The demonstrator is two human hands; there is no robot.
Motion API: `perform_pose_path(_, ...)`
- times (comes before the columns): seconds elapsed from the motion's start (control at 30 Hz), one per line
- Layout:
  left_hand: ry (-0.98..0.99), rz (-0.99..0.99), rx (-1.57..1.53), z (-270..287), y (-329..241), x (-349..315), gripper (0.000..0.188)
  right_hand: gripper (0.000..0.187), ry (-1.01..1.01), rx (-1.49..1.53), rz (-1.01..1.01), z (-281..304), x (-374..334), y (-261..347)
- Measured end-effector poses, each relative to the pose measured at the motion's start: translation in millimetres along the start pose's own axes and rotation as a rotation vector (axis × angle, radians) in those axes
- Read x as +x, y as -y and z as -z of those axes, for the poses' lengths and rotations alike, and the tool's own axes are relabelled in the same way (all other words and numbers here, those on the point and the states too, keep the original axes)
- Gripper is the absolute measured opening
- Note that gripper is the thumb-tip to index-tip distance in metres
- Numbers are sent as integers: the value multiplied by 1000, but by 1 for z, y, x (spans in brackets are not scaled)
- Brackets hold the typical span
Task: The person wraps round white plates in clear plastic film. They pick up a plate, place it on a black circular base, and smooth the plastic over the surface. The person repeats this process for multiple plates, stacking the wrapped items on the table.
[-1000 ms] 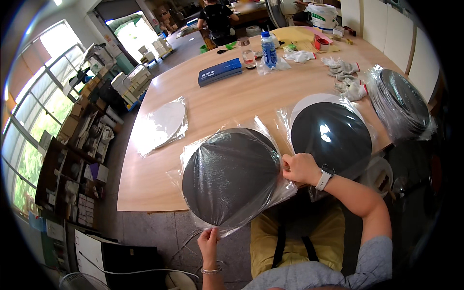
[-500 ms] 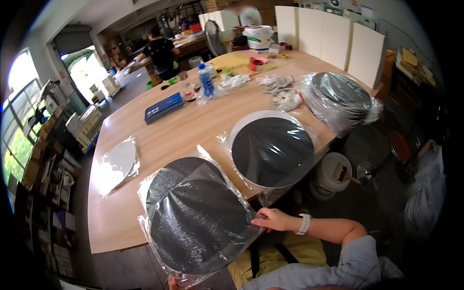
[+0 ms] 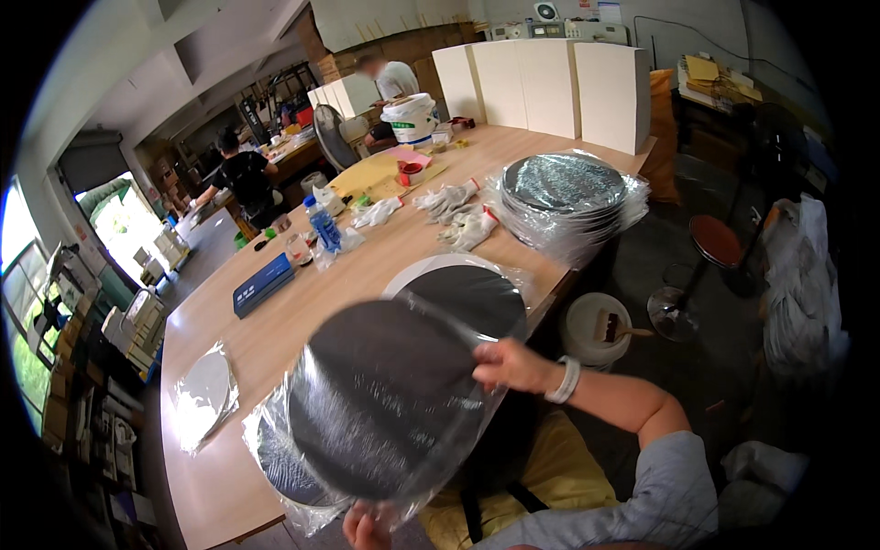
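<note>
A large dark grey disc in a clear plastic bag [image 3: 390, 403] is held up over the near edge of the table, slightly tilted. My right hand [image 3: 511, 365] pinches the bag at its right side, fingers closed. At the bottom edge, my left hand [image 3: 365, 526] has its fingers closed on the same bag. Beneath it to the left, another bagged grey disc [image 3: 280, 458] lies partly covered. Just beyond the held disc, a dark disc with a white rim [image 3: 472, 291] rests in its own plastic, partly hidden.
A stack of bagged discs [image 3: 568, 183] stands at the table's right edge, near work gloves [image 3: 469, 229]. Left are a bagged white disc [image 3: 203, 392] and a blue box [image 3: 263, 284]. A bucket with a brush [image 3: 587, 321] and a stool [image 3: 715, 240] are at the right. Two people work farther back.
Both hands have raised the bagged disc off the one below and shifted it up and right, toward the white-rimmed disc. The head view has turned to the right.
</note>
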State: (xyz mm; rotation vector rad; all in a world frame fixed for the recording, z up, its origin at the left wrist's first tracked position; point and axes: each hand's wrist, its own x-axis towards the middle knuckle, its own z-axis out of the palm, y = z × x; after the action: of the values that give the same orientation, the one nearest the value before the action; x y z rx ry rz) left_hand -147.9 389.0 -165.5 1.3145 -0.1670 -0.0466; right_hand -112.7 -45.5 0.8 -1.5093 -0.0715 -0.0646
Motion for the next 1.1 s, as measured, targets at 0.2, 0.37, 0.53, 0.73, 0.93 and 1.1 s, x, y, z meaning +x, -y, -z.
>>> perform_pose_path(0.2,225,254,153,-212,-54,104,23,16,-160,-323,-23,160,34,-17)
perform_pose_path(0.37,213,125,731,-230,-30,113,35,26,-209,-754,-94,182,42,-50)
perform_pose_path(0.53,64,152,571,-232,-3,103,32,39,-512,-1001,201,193,37,-68)
perform_pose_path(0.73,120,328,10,-228,-2,96,19,49,-494,373,-212,177,9,-81)
perform_pose_path(0.93,255,330,-159,-241,-8,61,16,39,-262,632,-393,74,-44,-68)
perform_pose_path(1.1,334,283,-215,-243,-1,43,16,24,-345,356,-304,77,-50,-66)
